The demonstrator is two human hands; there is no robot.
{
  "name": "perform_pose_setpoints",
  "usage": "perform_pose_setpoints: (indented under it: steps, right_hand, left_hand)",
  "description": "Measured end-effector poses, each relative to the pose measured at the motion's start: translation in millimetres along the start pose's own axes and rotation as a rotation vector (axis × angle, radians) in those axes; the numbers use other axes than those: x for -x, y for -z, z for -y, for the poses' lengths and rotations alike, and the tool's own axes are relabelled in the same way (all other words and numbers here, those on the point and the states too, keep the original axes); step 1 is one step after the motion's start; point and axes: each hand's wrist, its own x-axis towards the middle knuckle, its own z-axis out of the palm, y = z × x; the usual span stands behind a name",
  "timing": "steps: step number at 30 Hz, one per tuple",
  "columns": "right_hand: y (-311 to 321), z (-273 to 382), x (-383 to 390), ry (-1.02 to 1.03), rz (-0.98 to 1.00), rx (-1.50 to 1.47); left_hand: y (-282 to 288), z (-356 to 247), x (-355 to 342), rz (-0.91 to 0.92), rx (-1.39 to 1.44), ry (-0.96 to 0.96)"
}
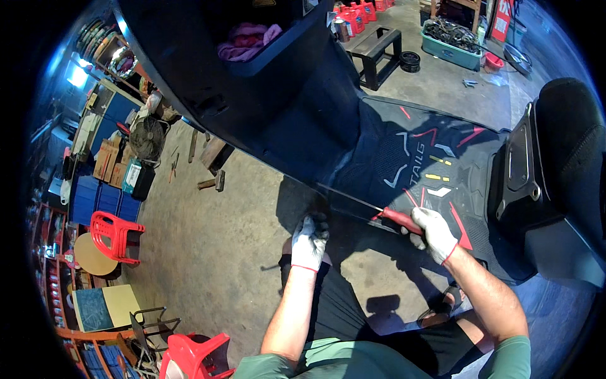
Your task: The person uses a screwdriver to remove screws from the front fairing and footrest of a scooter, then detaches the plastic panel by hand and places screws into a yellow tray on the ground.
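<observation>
A red-handled screwdriver [399,218] is gripped in my right hand [435,234], which wears a white work glove. Its long thin shaft points left, across the lower side edge of a dark scooter's footboard [379,158]. The tip lies near where the footboard meets the front leg shield [297,114]. My left hand [310,241], gloved too, hangs just below that edge, apart from the screwdriver. Its fingers are curled together, and I cannot make out what lies between them. The black scooter seat [568,132] rises at the right.
On the floor left of the scooter lie a hammer [218,181] and other hand tools. Red plastic chairs [117,237] stand farther left. Beyond the footboard are a low metal stool [374,54] and a green bin [451,52] of dark parts. A purple cloth [249,41] sits in the scooter's front pocket.
</observation>
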Motion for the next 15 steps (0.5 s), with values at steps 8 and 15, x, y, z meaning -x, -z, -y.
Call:
perform_pose_setpoints:
  steps: [8, 15]
  right_hand:
    - [3.8, -13.3, -4.6, 0.797, -0.236, 0.978]
    - [3.2, 1.1, -2.7, -0.131, -0.033, -0.086]
  left_hand:
    - [10.1, -1.2, -3.8, -0.100, 0.037, -0.001]
    - [-7.9, 1.5, -7.4, -0.094, 0.052, 0.048]
